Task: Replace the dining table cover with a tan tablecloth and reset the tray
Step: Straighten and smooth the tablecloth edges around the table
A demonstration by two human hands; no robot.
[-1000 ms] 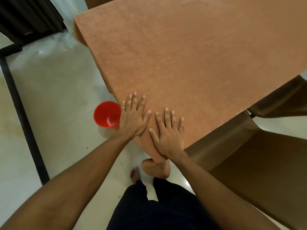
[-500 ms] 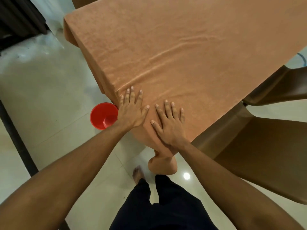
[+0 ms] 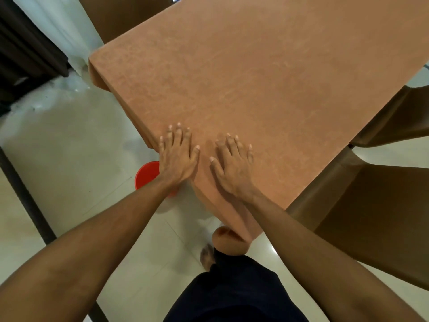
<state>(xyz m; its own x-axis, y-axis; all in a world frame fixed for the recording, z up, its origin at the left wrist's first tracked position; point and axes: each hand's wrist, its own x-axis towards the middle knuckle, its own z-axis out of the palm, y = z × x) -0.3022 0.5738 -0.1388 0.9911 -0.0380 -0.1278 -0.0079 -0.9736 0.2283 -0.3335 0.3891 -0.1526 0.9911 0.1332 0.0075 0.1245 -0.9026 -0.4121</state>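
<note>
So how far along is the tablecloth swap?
Done: the tan tablecloth is spread flat and drapes over the near corner. In hand: left hand and right hand press flat on it by that corner, fingers straight. Left: no tray in view, so resetting it looks undone.

Pale glossy floor tiles [image 3: 58, 173] catch a bright spot of light [image 3: 274, 251]. Two brown chairs [image 3: 376, 205] stand at the right, and a third chair [image 3: 125, 17] stands at the far side. A dark strip [image 3: 23, 194] crosses the floor at the left.
</note>
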